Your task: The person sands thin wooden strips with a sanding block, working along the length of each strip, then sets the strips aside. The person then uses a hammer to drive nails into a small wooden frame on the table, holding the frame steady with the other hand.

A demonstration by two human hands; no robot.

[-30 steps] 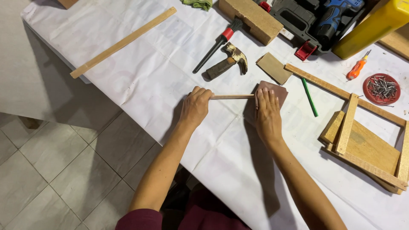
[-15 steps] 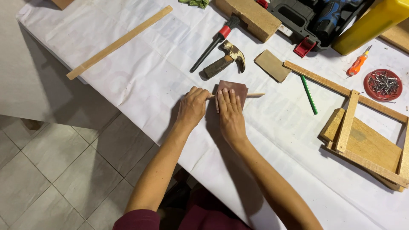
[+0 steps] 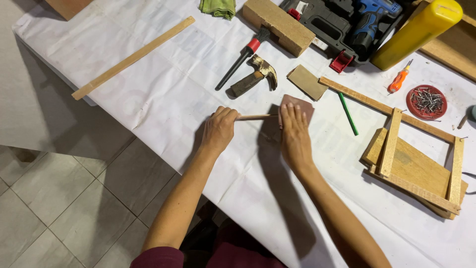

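My left hand (image 3: 218, 130) grips the near end of a thin wooden stick (image 3: 255, 117) that lies flat on the white-covered table (image 3: 163, 94). My right hand (image 3: 295, 134) presses a reddish-brown sheet of sandpaper (image 3: 299, 105) down over the stick's far end, fingers flat on top. The far end of the stick is hidden under the sandpaper.
A hammer (image 3: 254, 77), a red-banded brush (image 3: 241, 57), a tan sandpaper piece (image 3: 306, 82), a green pencil (image 3: 347, 113) and a wood block (image 3: 278, 26) lie beyond. A wooden frame (image 3: 414, 164), a red dish of nails (image 3: 426, 101), an orange screwdriver (image 3: 398, 81) and a yellow bottle (image 3: 416, 32) are right. A long slat (image 3: 133, 57) lies left.
My right hand slid the sandpaper along the stick toward my left hand, then back out to the right end. My left hand kept its grip on the stick.
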